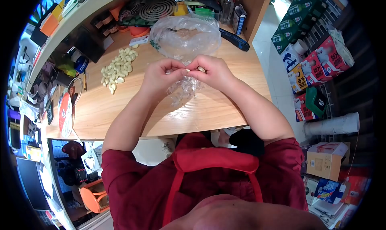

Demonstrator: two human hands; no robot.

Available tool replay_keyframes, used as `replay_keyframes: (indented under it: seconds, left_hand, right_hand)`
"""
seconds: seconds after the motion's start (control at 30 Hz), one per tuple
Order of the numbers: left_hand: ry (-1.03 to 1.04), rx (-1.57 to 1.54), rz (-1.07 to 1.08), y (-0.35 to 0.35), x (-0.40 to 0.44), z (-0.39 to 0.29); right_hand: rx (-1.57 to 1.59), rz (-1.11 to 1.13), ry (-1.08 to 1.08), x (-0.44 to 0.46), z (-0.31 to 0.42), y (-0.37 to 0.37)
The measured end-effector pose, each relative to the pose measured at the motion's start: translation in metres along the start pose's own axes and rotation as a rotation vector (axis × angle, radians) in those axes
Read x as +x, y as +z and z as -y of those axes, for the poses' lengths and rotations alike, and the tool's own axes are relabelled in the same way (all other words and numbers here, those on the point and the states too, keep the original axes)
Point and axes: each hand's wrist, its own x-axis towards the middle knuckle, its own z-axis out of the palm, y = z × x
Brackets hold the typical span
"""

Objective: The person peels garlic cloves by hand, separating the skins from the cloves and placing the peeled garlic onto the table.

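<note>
My left hand [164,74] and my right hand [212,72] meet over the wooden desk, fingertips pinched together. Between them is a small pale garlic clove [187,70], mostly covered by the fingers. A second clove [201,69] shows in the curl of my right hand. Papery garlic skins [185,89] lie scattered beneath both hands. To the left, peeled cloves [117,67] are spread in a loose pile. Just beyond my hands rests a crumpled clear plastic bag [183,39], with something brownish inside that I cannot make out.
A black-handled tool [234,40] lies right of the bag. Bottles [227,8] and a small box [239,19] stand at the back right. A coiled dark disc [157,9] sits behind the bag. A red-and-white fan [65,114] is at the desk's left side.
</note>
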Motion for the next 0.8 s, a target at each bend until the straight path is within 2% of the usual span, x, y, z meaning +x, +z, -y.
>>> replay_keyframes:
  seconds: [0.33, 0.43, 0.67, 0.8]
  left_hand:
    - [-0.032, -0.084, 0.046, -0.002, 0.002, 0.007]
    - [0.001, 0.014, 0.025, -0.001, 0.002, 0.008]
    - [0.021, 0.003, -0.006, 0.001, 0.002, 0.007]
    - [0.074, 0.088, -0.042, 0.002, 0.001, 0.005]
  right_hand:
    - [0.036, 0.022, 0.014, 0.000, 0.001, -0.001]
    - [0.031, 0.028, 0.022, 0.000, 0.000, 0.000]
    - [0.070, 0.027, 0.092, 0.001, 0.006, -0.002]
    - [0.046, 0.020, 0.050, 0.002, 0.004, -0.002]
